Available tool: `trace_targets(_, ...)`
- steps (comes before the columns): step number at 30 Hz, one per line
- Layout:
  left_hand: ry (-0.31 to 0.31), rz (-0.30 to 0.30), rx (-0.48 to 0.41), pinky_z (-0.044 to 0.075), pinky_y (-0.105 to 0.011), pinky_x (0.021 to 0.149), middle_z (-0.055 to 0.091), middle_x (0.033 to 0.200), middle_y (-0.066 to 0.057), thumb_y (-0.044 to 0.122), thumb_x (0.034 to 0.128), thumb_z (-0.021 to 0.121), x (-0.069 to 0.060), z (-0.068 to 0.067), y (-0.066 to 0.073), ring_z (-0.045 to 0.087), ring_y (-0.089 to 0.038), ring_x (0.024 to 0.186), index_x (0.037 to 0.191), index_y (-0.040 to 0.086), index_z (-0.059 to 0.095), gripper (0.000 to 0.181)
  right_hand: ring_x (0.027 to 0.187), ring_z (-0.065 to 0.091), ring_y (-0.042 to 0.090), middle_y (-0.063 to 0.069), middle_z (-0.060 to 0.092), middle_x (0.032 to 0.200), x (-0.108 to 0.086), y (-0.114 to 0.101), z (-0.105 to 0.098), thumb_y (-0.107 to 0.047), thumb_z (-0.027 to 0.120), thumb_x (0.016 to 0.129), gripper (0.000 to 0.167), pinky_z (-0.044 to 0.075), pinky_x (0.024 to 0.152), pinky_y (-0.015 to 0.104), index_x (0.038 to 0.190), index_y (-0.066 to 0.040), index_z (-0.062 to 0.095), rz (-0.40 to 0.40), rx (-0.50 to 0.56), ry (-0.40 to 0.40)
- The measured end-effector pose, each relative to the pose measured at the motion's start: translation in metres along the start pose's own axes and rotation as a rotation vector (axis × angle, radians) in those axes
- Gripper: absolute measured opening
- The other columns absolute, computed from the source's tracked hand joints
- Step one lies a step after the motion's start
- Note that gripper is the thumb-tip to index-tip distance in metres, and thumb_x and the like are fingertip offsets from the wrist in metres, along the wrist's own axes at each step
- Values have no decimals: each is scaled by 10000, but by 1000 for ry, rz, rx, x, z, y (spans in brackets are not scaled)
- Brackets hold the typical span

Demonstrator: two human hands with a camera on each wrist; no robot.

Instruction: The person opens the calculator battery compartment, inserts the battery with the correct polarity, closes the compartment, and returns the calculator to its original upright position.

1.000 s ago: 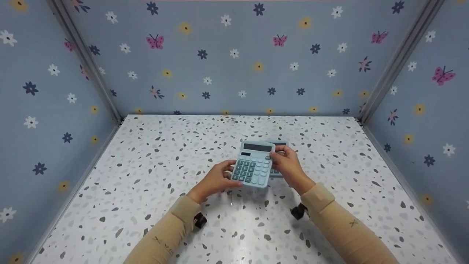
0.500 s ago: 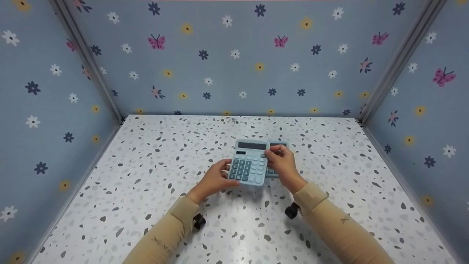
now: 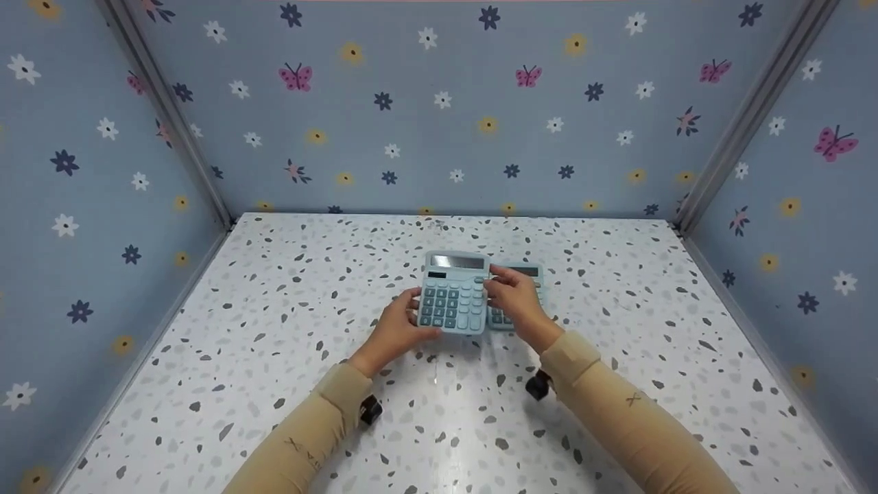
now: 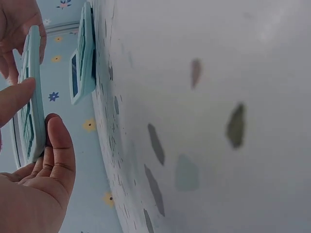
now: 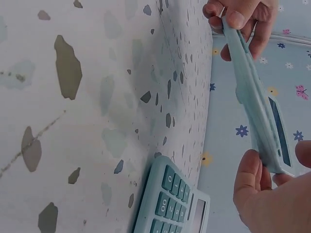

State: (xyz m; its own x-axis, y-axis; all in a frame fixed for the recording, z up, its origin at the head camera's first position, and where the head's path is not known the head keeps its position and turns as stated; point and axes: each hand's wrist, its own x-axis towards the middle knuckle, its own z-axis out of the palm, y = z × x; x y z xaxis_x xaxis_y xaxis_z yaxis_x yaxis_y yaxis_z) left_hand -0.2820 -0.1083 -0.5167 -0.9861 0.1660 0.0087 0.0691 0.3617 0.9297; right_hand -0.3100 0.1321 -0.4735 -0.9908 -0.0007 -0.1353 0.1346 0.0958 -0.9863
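A light blue calculator, keys and display facing up, is held above the table and tilted. My left hand grips its lower left edge, thumb on the front and fingers behind, as the left wrist view shows. At the upper right edge, my right hand holds the same calculator, fingers against its back. Just right of it, a second calculator of the same colour lies on the table, partly hidden by my right hand. Its dark keys show in the right wrist view, where this lower calculator is apart from the held one.
The white speckled table runs up to a blue flowered back wall. Similar panels stand at the left and right, with metal posts in the corners. A black wrist camera hangs under each sleeve.
Both hands have carried the held calculator to the left and slightly away from me. More of the second calculator now shows. It stays in about the same place on the table.
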Motion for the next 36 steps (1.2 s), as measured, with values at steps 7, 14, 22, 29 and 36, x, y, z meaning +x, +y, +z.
trace_targets(7, 31, -22, 27, 562, -289, 801, 622, 1272, -140, 80, 858, 892, 7, -2, 1, 639, -195, 958, 1605, 50, 442, 873, 1276, 636, 279, 203, 613, 1430, 7, -5, 9, -107, 645, 1061, 561, 567, 1145, 454, 1604, -42, 518, -5, -10, -5)
trace_targets(14, 36, -30, 32, 577, -299, 802, 621, 1283, -154, 92, 850, 894, 12, -3, 1, 662, -234, 983, 1609, 54, 430, 890, 1315, 598, 280, 180, 575, 1485, 13, -6, 17, -54, 602, 1051, 555, 543, 1177, 437, 1600, -50, 521, -23, -23, 7)
trace_targets(22, 49, -45, 66, 574, -304, 804, 595, 1287, -143, 129, 846, 890, 17, -10, 0, 632, -208, 995, 1613, 54, 426, 899, 1277, 653, 283, 168, 647, 1484, 20, -2, 23, 35, 624, 979, 564, 548, 1147, 424, 1539, -21, 584, -62, -35, 16)
trace_targets(29, 51, -33, 68, 551, -304, 802, 605, 1242, -136, 137, 827, 898, 19, -15, 1, 618, -208, 980, 1592, 61, 458, 885, 1265, 665, 271, 131, 688, 1452, 26, 2, 29, 50, 663, 959, 548, 560, 1107, 417, 1497, -52, 641, -80, -73, 50)
trace_targets(36, 51, -54, 147, 563, -396, 941, 605, 1328, -142, 162, 813, 921, 23, -15, -3, 601, -238, 1052, 1548, 52, 494, 857, 1241, 688, 259, 130, 720, 1417, 30, 11, 35, 46, 679, 950, 523, 577, 1102, 409, 1465, -48, 670, -46, -101, 101)
